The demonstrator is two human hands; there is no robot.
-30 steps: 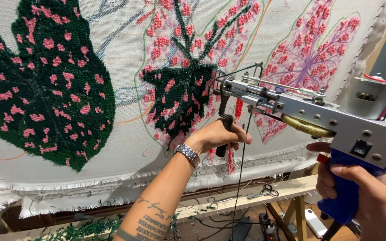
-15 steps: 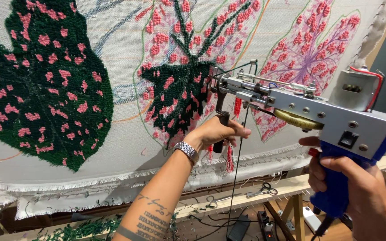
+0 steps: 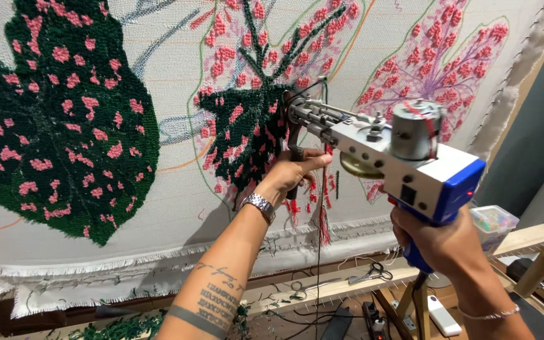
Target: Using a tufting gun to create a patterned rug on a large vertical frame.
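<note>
A white and blue tufting gun (image 3: pixel 404 164) points its needle at the stretched white cloth (image 3: pixel 177 56), at the edge of a dark green leaf with pink spots (image 3: pixel 247 126). My left hand (image 3: pixel 294 173), with a metal watch at the wrist, grips the gun's black front handle just below the needle. My right hand (image 3: pixel 442 242) is closed around the blue rear grip. Loose pink and dark yarn ends (image 3: pixel 322 208) hang down the cloth beside my left hand.
A large finished green leaf (image 3: pixel 58 119) fills the left of the cloth, a pink outlined leaf (image 3: pixel 436 63) the right. Scissors (image 3: pixel 373 274) lie on the wooden frame rail (image 3: pixel 536 236). A clear box of small coloured items (image 3: pixel 495 220) sits at right. Cables trail below.
The tufting gun and both hands have shifted slightly left and up along the cloth, and the view has turned so the gun's motor end faces me more.
</note>
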